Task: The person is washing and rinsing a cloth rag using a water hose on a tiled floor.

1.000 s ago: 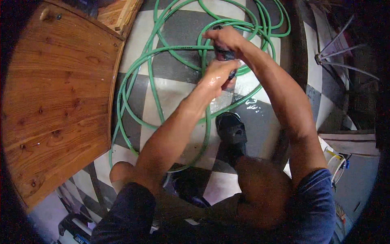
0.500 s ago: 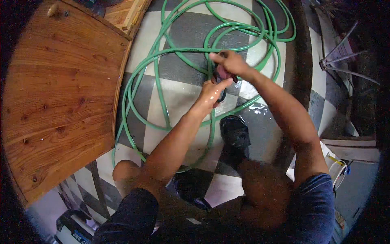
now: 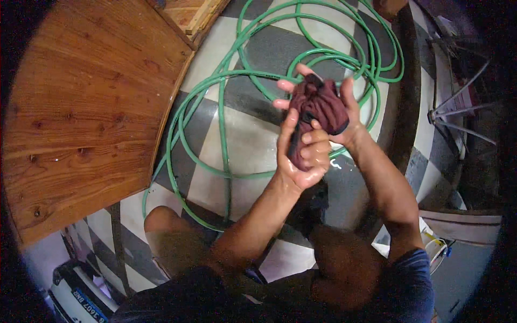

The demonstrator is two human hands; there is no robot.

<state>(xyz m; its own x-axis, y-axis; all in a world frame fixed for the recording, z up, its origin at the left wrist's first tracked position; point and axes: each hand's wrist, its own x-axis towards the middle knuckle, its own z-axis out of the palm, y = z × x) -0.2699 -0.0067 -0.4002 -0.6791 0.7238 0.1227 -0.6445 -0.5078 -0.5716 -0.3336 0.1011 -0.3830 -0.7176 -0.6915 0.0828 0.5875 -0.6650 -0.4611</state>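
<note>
A bunched, wet-looking maroon cloth [image 3: 326, 110] with dark edging is held up in front of me. My left hand [image 3: 318, 153] wraps its fingers around the lower end, squeezing it against the palm. Behind the upper part lies my right hand [image 3: 351, 121], palm up, with the cloth resting across it. Its thumb stands up at the right and its spread fingertips show past the cloth's left side. Both hands glisten with water. Loops of green hose [image 3: 225, 161] lie on the floor beyond and beneath my hands.
The checkered tile floor [image 3: 250, 121] has wet patches. At left stands a brown wooden door panel [image 3: 97, 107]. A dark ledge [image 3: 404, 107] runs along the right, with metal rods [image 3: 458, 113] beyond it. Part of a white vehicle [image 3: 81, 296] shows at lower left.
Both hands have come up from near the floor with the cloth. The right hand has turned palm up under it, and the left has closed around its lower end.
</note>
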